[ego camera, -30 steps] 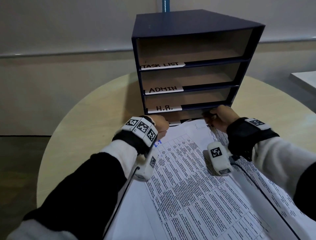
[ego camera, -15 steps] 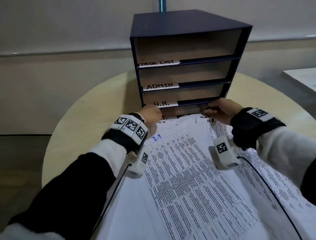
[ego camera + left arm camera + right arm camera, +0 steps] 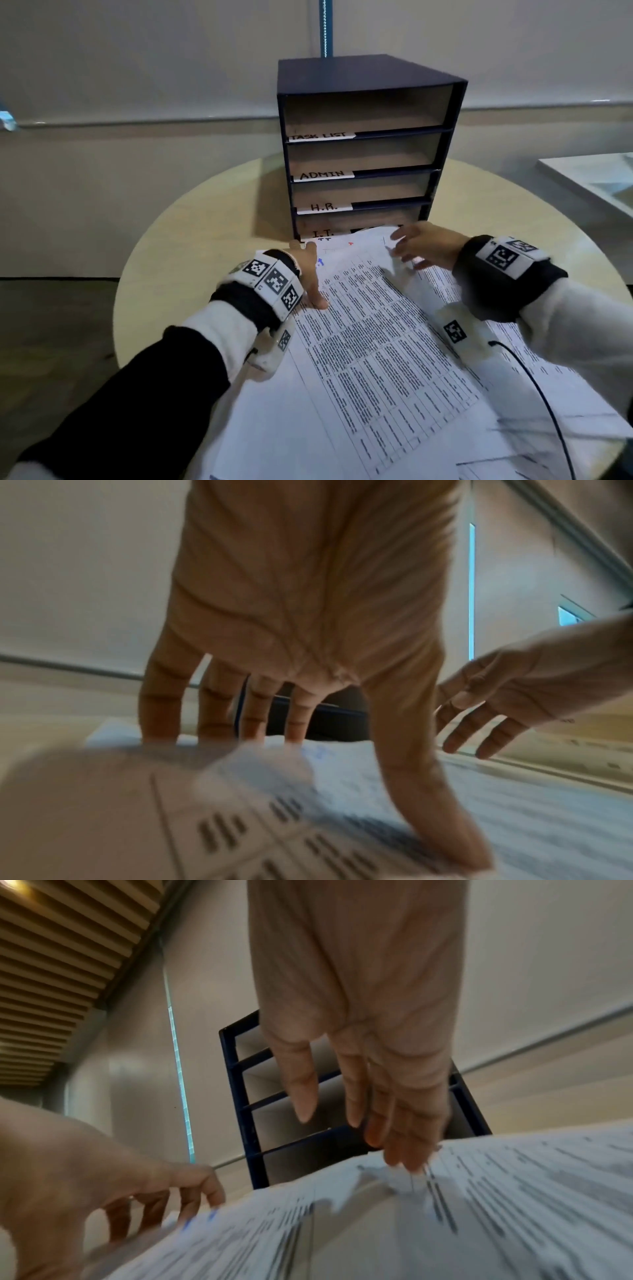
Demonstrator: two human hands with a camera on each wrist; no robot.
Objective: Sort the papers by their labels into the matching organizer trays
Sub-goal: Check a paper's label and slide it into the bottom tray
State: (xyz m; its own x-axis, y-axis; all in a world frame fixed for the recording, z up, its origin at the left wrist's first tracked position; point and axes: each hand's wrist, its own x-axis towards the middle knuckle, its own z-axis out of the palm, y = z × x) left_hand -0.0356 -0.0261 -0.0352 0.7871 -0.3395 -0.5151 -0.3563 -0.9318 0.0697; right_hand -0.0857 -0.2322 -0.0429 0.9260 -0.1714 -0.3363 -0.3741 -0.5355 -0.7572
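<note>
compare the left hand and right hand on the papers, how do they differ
The left hand has its thumb pressed on the printed papers at their left edge; the right hand hovers spread near their far end. The left hand's fingers point down; the right hand's reach forward. Both are open and wear tagged wristbands.

a round, pale wooden table [image 3: 205,219] carries everything here. a dark blue organizer [image 3: 370,82] stands upright toward its far side, four open trays stacked one above another, labelled task list, admin, h.r. and i.t. from the top down. printed papers [image 3: 376,359] lie spread over the near part, their far edge reaching the bottom tray's mouth.
</note>
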